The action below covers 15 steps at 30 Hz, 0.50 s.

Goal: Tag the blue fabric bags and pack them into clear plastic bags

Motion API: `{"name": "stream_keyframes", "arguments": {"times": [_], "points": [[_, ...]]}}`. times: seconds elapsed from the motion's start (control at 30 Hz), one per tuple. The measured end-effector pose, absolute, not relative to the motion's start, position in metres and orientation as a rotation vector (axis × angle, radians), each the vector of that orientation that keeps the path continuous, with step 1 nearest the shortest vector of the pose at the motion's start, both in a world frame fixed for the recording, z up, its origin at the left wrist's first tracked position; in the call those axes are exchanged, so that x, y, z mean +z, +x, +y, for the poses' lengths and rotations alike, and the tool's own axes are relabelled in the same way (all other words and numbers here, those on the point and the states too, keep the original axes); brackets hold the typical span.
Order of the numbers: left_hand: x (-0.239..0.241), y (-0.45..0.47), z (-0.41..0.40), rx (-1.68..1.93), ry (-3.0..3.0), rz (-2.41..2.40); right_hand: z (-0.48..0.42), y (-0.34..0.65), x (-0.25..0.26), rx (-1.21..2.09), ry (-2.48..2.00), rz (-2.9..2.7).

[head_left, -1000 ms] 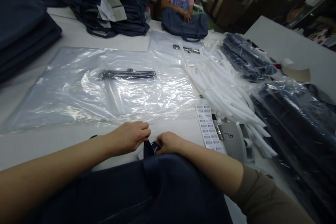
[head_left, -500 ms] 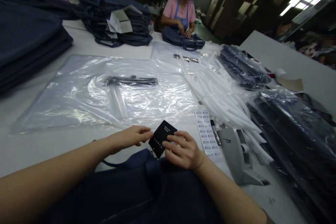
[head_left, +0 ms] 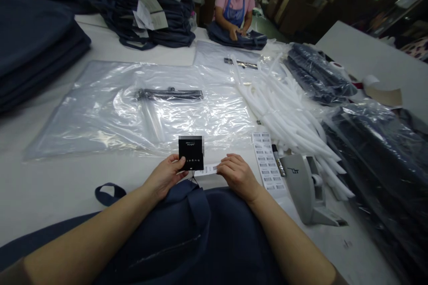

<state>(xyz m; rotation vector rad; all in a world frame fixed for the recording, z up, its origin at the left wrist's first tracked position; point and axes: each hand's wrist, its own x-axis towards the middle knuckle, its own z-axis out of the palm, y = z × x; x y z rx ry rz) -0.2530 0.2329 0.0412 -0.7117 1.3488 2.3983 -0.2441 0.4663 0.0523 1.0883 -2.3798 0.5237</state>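
Two grips occupied: left grip (head_left: 163, 176) pinches square black card tag (head_left: 190, 154), right grip (head_left: 238, 177) holds white rectangular paper label (head_left: 208, 169); thin dark cord (head_left: 193, 177) should be kept slack.

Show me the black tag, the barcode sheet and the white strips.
Black tag (head_left: 191, 151), head view: its printed face.
Barcode sheet (head_left: 268, 161), head view: its middle.
White strips (head_left: 284, 118), head view: the bundle's middle.

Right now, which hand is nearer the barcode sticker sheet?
Right. Your right hand is just left of the barcode sticker sheet, fingers by a white tag; your left hand is farther left, holding the black tag.
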Motion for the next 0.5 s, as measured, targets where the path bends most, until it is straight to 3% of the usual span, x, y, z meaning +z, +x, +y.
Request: {"name": "stream_keyframes", "arguments": {"times": [0.5], "points": [[0.043,-0.247,0.240,2.449,-0.848,0.819,0.464,-0.225,0.045,0.801,0.988,-2.515]]}}
